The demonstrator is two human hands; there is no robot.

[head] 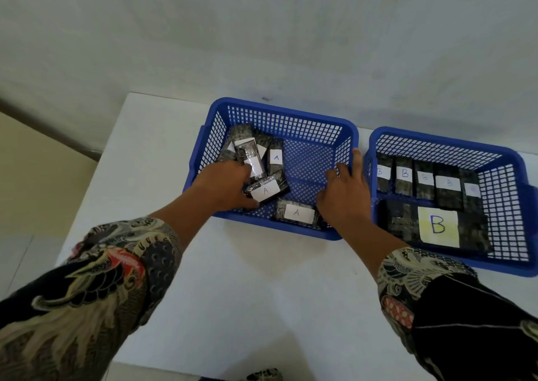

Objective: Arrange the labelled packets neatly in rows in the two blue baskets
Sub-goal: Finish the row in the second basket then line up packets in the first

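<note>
Two blue mesh baskets stand side by side on a white table. The left basket (279, 112) holds several dark packets labelled A in a loose jumble at its left side. My left hand (224, 185) reaches into it and grips one A packet (266, 190) by its end. Another A packet (295, 212) lies by the near wall. My right hand (345, 194) rests with spread fingers on that basket's right rim, holding nothing. The right basket (436, 139) has a tidy row of small B packets (404, 175) and a large B packet (436, 226) in front.
The white table (262, 293) extends toward me and ends at left near a beige floor. A pale wall (262, 31) rises just behind the baskets. Something patterned (265, 376) shows at the bottom edge.
</note>
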